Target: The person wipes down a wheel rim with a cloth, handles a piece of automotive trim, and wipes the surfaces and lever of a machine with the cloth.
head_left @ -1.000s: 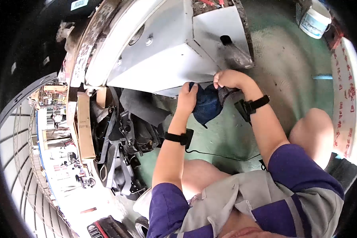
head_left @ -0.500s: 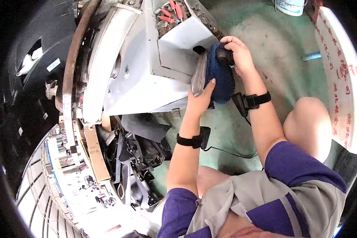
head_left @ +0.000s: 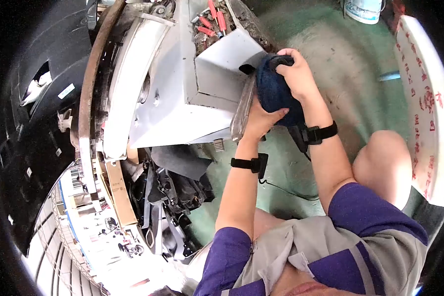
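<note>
A dark blue cloth [head_left: 276,93] is bunched between my two hands, beside the end of the light grey metal body part [head_left: 219,64]. My left hand [head_left: 264,118] grips the cloth's lower left side, its thumb on top and its other fingers hidden behind. At the upper right edge, my right hand [head_left: 296,71] pinches a dark fold of the cloth. A long clear plastic-like piece [head_left: 242,108] slants down from the metal part, close to my left hand.
Red-handled tools [head_left: 221,20] lie in a recess of the metal part. Black parts [head_left: 175,197] and cardboard [head_left: 120,192] are at the lower left. A white bucket [head_left: 364,10] stands at the upper right, above a white panel with red writing [head_left: 424,108].
Since a second ago, both hands and the cloth have moved up and right relative to the metal part. Over the last half second, my left hand shifted slightly along the cloth.
</note>
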Tool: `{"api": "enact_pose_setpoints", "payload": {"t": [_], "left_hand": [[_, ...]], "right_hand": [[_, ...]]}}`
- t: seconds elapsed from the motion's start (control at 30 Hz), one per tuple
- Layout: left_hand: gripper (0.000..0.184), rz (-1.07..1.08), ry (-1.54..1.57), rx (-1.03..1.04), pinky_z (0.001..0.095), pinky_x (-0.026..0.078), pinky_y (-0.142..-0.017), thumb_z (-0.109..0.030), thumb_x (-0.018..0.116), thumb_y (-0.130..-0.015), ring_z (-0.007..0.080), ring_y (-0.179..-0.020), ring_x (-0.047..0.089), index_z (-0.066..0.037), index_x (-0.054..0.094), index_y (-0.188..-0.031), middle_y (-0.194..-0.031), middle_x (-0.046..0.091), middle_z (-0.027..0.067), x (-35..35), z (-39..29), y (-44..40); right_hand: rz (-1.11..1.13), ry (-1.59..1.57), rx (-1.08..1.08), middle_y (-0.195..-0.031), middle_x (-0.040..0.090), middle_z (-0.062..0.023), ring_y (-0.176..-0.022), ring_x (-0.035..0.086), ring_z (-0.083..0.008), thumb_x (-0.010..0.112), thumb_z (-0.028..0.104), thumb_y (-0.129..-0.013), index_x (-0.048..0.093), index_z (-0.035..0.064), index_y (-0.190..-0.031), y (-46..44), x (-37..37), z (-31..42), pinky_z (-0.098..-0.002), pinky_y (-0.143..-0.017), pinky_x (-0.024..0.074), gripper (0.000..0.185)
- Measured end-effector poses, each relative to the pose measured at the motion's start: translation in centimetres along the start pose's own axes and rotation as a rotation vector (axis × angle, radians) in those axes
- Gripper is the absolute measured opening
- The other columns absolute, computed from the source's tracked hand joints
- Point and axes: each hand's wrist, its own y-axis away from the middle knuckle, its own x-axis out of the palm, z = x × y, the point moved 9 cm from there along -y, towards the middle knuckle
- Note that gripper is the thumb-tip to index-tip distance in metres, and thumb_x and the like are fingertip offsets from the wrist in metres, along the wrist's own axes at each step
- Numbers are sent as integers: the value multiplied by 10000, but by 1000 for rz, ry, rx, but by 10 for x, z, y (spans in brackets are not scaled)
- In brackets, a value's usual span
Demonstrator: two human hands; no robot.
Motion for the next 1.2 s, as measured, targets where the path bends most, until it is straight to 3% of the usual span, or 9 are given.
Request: {"api": "enact_pose_setpoints", "payload": {"t": [0.13,0.23,0.37,0.43,0.57,0.67,0.8,0.93,1.2], "left_hand": [[517,116,-185,-207,351,509,-881,-109,743,-827,228,-1023,632,-9,529,-1288,-1175,649,117,17,58,5],[421,-80,494,-294,364,533,-828,-28,636,-884,235,-1007,639,-36,524,-1290,-1193,642,122,25,112,4],[439,-159,670,-216,373,562,-781,47,579,-885,248,-966,645,-58,505,-1306,-1166,640,112,23,68,2],[455,-152,611,-24,370,572,-766,62,579,-880,252,-955,647,-63,497,-1310,-1163,635,108,22,56,-8],[478,-213,880,-123,420,537,-876,41,624,-863,255,-1040,622,-76,507,-1311,-1213,616,100,26,52,-26],[460,-242,936,-143,453,489,-965,-42,666,-879,261,-1128,586,-65,516,-1314,-1234,614,83,30,50,-31],[539,-71,1253,-172,451,441,-1031,-248,710,-896,265,-1182,560,-69,486,-1353,-1263,607,65,41,24,-35],[609,-70,1257,-263,453,408,-1064,-383,701,-894,264,-1208,546,-75,473,-1368,-1287,596,57,50,47,-42],[593,-199,1049,-304,468,458,-1023,-283,683,-923,284,-1203,553,-120,408,-1423,-1354,545,75,53,87,-39]], "right_hand": [[-68,-301,133,-888,606,-45,-785,588,-144,588,-38,-773,580,48,-1050,0,0,9,-277,-699,494,291],[9,-285,90,-900,606,-46,-808,588,-147,555,-8,-811,586,33,-1074,-2,10,33,-284,-724,497,268],[302,368,-118,-879,675,-29,-827,607,-125,638,190,-867,682,7,-951,-5,50,105,-265,-761,483,206],[611,871,-355,-876,688,-104,-828,644,-218,696,167,-806,691,15,-993,2,94,143,-332,-763,505,242],[1147,1519,-479,-1002,678,-157,-940,653,-310,816,166,-673,673,34,-1095,10,157,148,-393,-794,521,464],[1233,1550,-742,-970,654,-163,-967,629,-345,763,62,-618,673,32,-1007,11,167,138,-422,-786,526,400],[820,1418,-1410,-1028,537,-74,-1006,595,-239,591,104,-780,629,78,-881,41,153,129,-312,-747,555,111],[660,1322,-1660,-1042,524,-39,-964,579,-190,606,170,-767,666,112,-987,33,120,118,-302,-678,544,236],[700,1530,-1231,-1044,538,-58,-989,572,-223,589,197,-789,682,139,-1080,12,86,47,-323,-669,558,310]]}}
